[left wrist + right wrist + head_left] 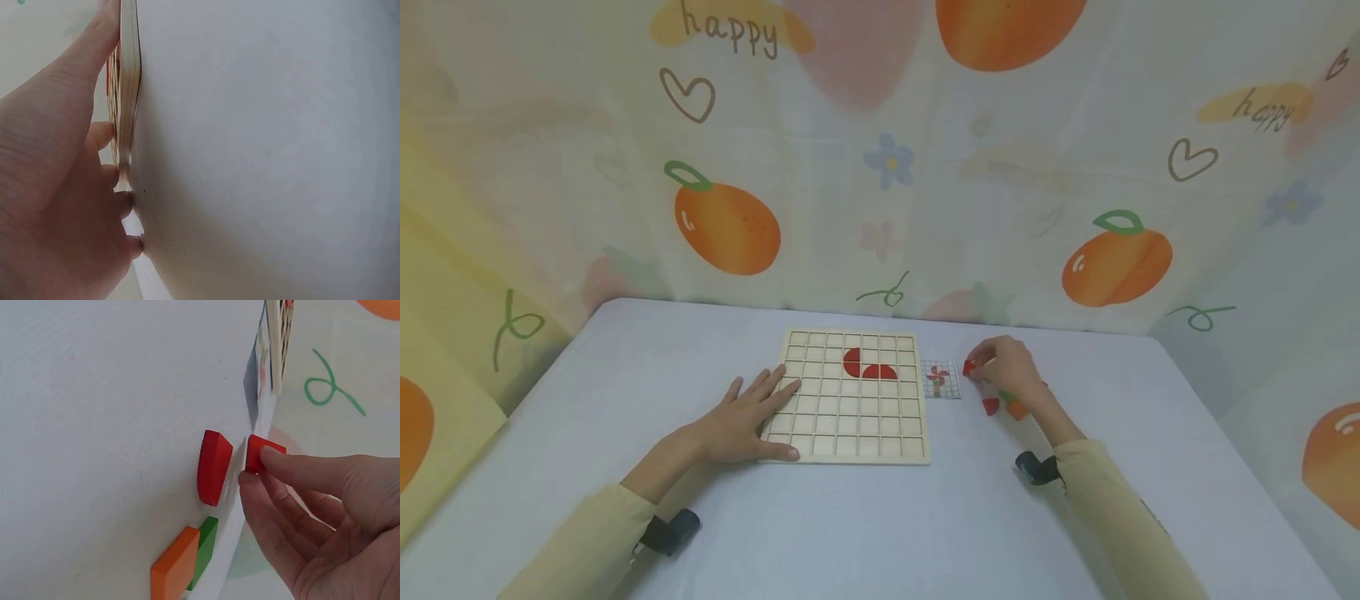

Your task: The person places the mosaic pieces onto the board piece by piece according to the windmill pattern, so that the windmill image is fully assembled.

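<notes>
Resting on the left edge of the wooden grid board (827,422), my left hand (733,427) has its fingers spread and thumb over the near corner. In the left wrist view, the thumb and fingertips lie along the board's side (129,75). Between thumb and fingers, my right hand (1011,368) pinches a small red block (255,454), held at the right of the picture card (951,390). Another red block (214,469), with one curved side, lies close to that hand. Beside it lie an orange block (175,565) and a green block (205,551).
Several red rounded pieces (853,363) sit in cells in the upper middle of the board. The card shows a red pinwheel-like figure on a grid. A white cloth (865,533) covers the table, and a printed curtain (820,275) hangs behind it.
</notes>
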`<state>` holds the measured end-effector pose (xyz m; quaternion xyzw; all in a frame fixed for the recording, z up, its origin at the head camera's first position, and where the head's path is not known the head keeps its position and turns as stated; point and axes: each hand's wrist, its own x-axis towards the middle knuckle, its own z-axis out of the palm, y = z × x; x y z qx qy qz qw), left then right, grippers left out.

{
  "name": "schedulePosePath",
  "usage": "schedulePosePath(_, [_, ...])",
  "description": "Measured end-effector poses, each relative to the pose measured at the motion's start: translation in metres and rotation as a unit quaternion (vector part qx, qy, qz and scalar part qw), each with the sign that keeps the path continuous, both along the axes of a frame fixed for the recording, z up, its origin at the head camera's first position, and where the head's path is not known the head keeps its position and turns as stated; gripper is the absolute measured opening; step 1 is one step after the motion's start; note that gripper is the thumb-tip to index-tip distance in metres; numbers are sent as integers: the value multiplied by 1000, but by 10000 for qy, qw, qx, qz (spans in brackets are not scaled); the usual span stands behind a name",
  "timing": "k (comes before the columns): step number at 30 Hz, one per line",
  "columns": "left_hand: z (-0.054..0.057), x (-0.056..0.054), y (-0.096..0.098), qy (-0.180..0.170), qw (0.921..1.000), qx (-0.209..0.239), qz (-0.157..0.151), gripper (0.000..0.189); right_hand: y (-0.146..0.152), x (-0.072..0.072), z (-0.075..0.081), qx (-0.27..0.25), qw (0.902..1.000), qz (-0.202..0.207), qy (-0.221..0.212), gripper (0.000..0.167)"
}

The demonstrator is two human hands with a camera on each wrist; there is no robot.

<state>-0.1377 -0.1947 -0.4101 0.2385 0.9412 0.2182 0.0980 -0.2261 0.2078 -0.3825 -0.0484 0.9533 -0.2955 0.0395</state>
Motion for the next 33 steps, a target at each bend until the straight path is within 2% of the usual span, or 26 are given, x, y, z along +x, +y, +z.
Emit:
schedulePosePath(7, [-2, -1, -1, 11, 10000, -7, 15, 107, -7, -1, 10, -121, 9988, 287, 378, 16])
schedulePosePath(14, [-1, 1, -1, 56, 10000, 23, -8, 107, -17, -4, 19, -216, 9964, 584, 579, 17])
schedulePosePath(20, [0, 0, 0, 61, 10000, 4, 2, 107, -28, -5, 23, -367, 9947, 821, 493, 16])
schedulePosePath(33, [-2, -1, 0, 46, 10000, -27, -19, 107, -58, -5, 18, -238, 9937, 1070, 224, 18])
